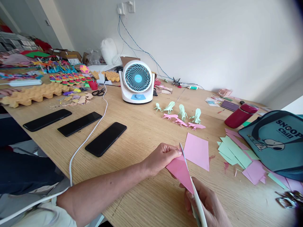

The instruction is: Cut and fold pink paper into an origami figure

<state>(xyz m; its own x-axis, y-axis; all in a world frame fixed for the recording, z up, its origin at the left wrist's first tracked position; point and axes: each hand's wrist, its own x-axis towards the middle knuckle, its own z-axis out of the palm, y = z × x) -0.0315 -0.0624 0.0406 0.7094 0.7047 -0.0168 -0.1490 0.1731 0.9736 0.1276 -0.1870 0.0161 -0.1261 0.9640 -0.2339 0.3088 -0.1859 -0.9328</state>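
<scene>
My left hand (pixel 163 156) pinches the upper corner of a folded pink sheet of paper (pixel 178 170), thumb on top. My right hand (pixel 205 201) is closed round white-handled scissors (pixel 199 208). One slim metal blade shows along the right edge of the folded paper, its tip close to my left thumb; a second blade cannot be made out. Just behind my hands a flat pink sheet (pixel 196 151) lies on the wooden table (pixel 142 195). Farther back stand several folded green paper figures (pixel 182 112), with several pink ones (pixel 181 122) in front of them.
Three black phones (pixel 106 139) lie on the left, beside a white cable (pixel 88 140). A white and blue fan (pixel 137 78) stands at the back. To the right are green and pink paper pieces (pixel 234 151), a red bottle (pixel 241 115) and a teal bag (pixel 272 138).
</scene>
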